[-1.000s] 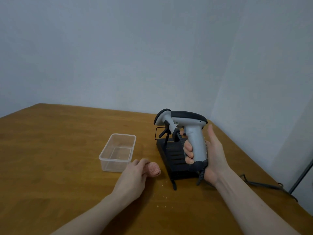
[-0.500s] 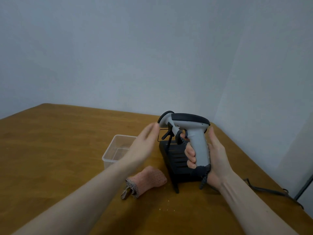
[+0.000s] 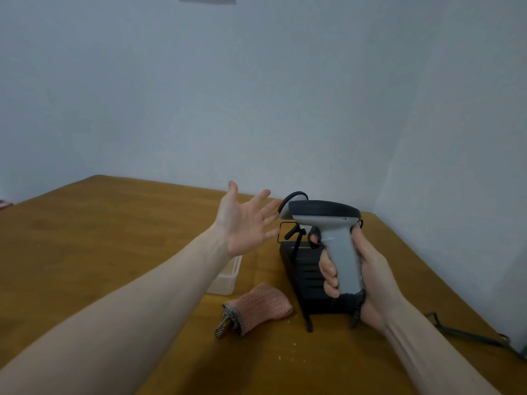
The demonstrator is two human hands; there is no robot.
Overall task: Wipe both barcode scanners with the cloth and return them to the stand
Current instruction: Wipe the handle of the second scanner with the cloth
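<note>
Right hand (image 3: 368, 275) wraps the grey handle of a barcode scanner (image 3: 328, 223), holding it upright above the black stand (image 3: 302, 269), forefinger up near the trigger, black head pointing left. Left hand (image 3: 242, 223) holds nothing: palm up, fingers spread and straight, raised just left of the scanner's nose, fingertips close to it; can't tell if they touch. Cloth (image 3: 256, 307), pinkish with a checked corner, lies bunched on the table (image 3: 85, 238) just left of the stand's near end, nobody holding it. Clear plastic tub (image 3: 225, 280) sits behind the cloth, partly hidden by the left forearm. A cable (image 3: 467, 334) trails toward the table's right edge. Only one scanner in view; a thin black arm and wire frame on the stand's far end sit behind the scanner's nose, and I can't say where the second scanner is. My read: the step in hand is seating this scanner in the stand, with the free hand coming in to steady the nose. Whether it's been wiped I can't judge from here. Next move needs the head lined up with that far-end holder and lowered without snagging the coiled lead at the butt of the handle; the stand looks light, so it may need pinning down.
</note>
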